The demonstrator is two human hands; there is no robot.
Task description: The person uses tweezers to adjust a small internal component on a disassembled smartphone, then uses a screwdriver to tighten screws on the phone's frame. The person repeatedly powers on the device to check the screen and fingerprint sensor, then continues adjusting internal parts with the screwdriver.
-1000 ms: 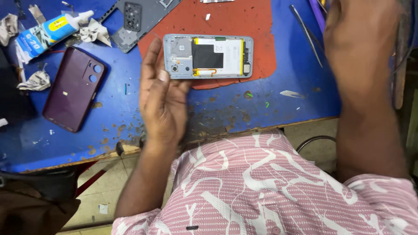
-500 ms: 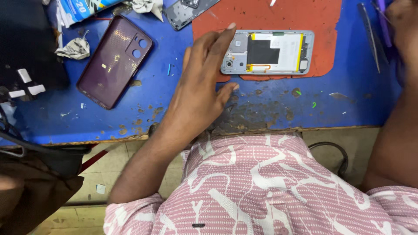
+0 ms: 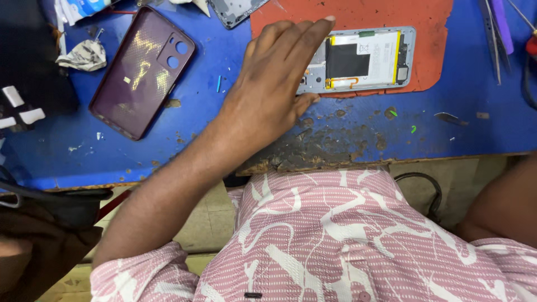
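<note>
An opened phone [image 3: 369, 59] lies back side up on an orange mat [image 3: 347, 14], its white battery and black flex strip exposed. My left hand [image 3: 274, 84] rests flat over the phone's left end, fingers stretched out and close together, thumb along its near edge. It presses on the phone rather than closing around it. Of my right arm only the forearm shows at the lower right; the hand is out of view.
A maroon phone back cover [image 3: 142, 70] lies to the left on the worn blue table [image 3: 347, 140]. Crumpled tissue [image 3: 84, 55], a grey frame part [image 3: 238, 10] and tweezers [image 3: 493, 39] lie near the table's far side. A black cable [image 3: 425, 187] hangs below.
My left hand has slid forward and rightward onto the phone's left end. My right hand, earlier raised at the upper right, has left the view. The camera view shifted.
</note>
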